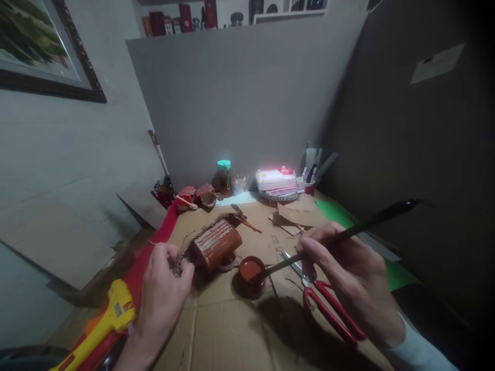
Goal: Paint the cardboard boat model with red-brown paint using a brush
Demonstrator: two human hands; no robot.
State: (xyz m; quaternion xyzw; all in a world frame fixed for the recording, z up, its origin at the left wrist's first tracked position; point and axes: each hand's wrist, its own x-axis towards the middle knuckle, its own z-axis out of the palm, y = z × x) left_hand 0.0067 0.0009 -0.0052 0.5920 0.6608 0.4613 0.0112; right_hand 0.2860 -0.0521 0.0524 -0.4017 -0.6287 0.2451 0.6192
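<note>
Between thumb and fingers, my left hand (166, 288) pinches the near end of a brown painted cardboard model (218, 242), which has a ridged top, a rounded side and a rough corrugated edge. My right hand (348, 273) grips a dark-handled paintbrush (286, 263) like a pen. The brush slants down to the left, its tip inside a small pot of brown paint (250, 270), so the bristles are hidden. Red-handled scissors (328, 309) lie on the cardboard under my right hand. What supports the model's underside is partly hidden.
A yellow glue gun (106, 324) lies left of my left forearm. Cardboard (216, 330) covers the table. Toward the back stand a jar with a turquoise lid (224, 178), a cup of cotton swabs (240, 185), a tissue pack (276, 179) and a tool cup (307, 183). A grey panel rises behind.
</note>
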